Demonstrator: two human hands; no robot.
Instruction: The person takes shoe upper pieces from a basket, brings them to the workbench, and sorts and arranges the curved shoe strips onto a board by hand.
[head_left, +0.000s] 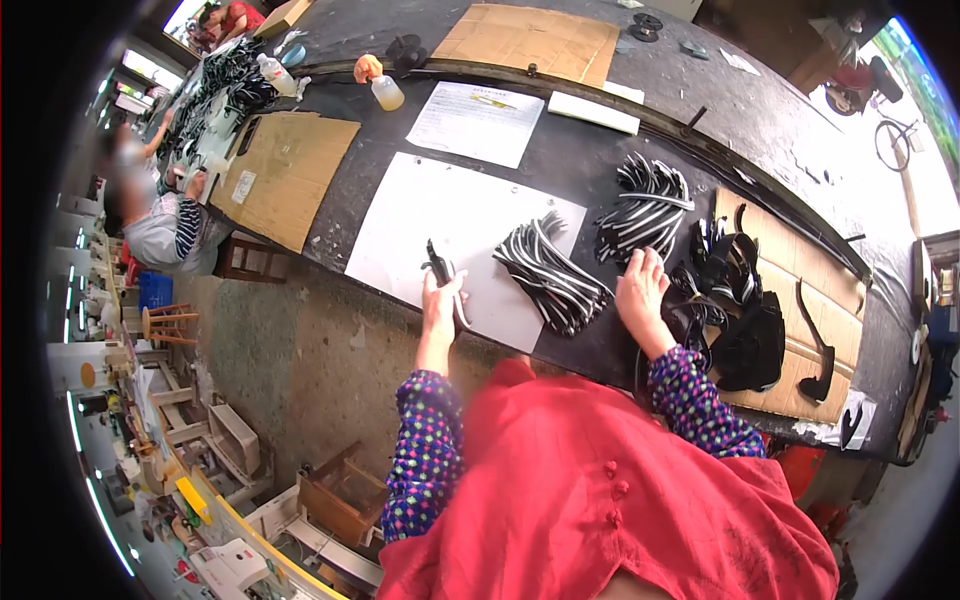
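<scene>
1 dark pc [439, 266] gripped in L hand [440, 303]; R hand [643, 290] placed by 2 striped bundles [548, 275], grip can't be told.

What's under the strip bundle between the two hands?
White sheet shows around its left part, dark tabletop around its right; the bundle hides the surface directly beneath it.
</scene>
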